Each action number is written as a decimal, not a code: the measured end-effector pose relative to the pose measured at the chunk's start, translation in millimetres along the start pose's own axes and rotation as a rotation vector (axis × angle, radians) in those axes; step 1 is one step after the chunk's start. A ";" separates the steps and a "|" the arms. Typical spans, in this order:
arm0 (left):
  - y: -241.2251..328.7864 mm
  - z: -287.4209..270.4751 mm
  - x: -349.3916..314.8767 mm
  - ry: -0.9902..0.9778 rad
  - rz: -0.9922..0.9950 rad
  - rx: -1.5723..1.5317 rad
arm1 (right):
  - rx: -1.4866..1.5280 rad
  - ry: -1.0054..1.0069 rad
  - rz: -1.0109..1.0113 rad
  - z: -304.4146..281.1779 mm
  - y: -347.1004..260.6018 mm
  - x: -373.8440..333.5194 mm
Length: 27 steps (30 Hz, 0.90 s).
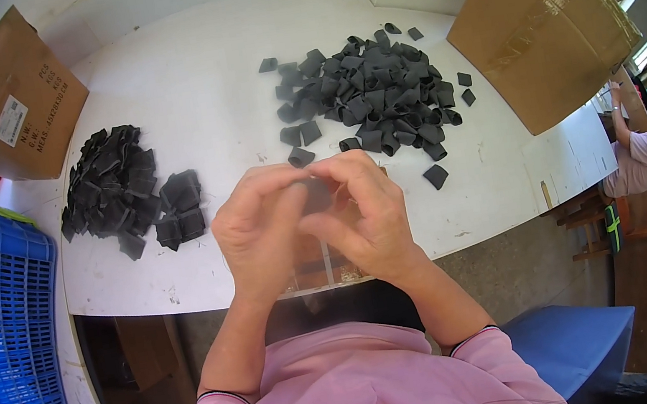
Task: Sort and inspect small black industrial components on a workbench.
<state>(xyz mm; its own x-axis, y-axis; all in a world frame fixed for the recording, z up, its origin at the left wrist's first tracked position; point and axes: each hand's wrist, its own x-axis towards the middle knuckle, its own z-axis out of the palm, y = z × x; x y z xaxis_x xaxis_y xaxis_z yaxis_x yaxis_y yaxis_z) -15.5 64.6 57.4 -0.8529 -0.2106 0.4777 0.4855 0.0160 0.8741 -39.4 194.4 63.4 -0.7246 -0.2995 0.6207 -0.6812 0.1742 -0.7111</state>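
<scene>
Above the front edge of the table, my left hand (255, 225) and my right hand (363, 212) come together, fingertips touching at the top. Between them they grip a small dark grey fabric piece (320, 194), partly covered by the fingers and slightly blurred. Just beyond my hands, toward the right, lies a loose heap of dark grey fabric loops (382, 91), many of them curled open like short tubes. Left of my left hand sits a pile of flatter, darker fabric pieces (113, 184), with a few small stacks (180, 195) beside it.
The white table (194, 79) bears cardboard boxes at the far left (25, 105) and far right (535, 16). A blue plastic basket (11, 311) stands left. Low on the right is a blue bin (571, 349). Another person (641, 152) sits farther off at right.
</scene>
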 end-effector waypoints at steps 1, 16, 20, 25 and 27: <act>-1.6 -0.2 -2.0 0.084 -0.129 -0.162 | -0.046 -0.012 -0.017 1.1 -1.2 1.1; -17.2 -9.2 -14.5 0.117 -0.314 -0.603 | 0.001 0.107 -0.021 18.4 17.6 -9.5; -14.6 -17.1 -16.1 0.141 -0.295 -0.416 | -0.024 0.103 -0.034 22.9 18.6 -7.8; -42.9 -11.7 -27.8 0.174 -0.236 0.153 | 0.995 0.100 0.426 -19.1 21.0 19.9; -71.1 -29.0 -36.6 0.232 -0.199 0.383 | 0.595 0.428 0.568 -18.2 26.9 33.6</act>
<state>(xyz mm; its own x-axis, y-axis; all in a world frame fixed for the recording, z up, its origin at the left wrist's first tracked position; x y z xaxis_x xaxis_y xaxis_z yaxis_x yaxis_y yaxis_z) -13.2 42.8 -24.9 -0.8355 -0.4577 0.3040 0.1749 0.3030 0.9368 -83.9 206.0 71.1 -0.9908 0.0758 0.1123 -0.1321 -0.3572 -0.9246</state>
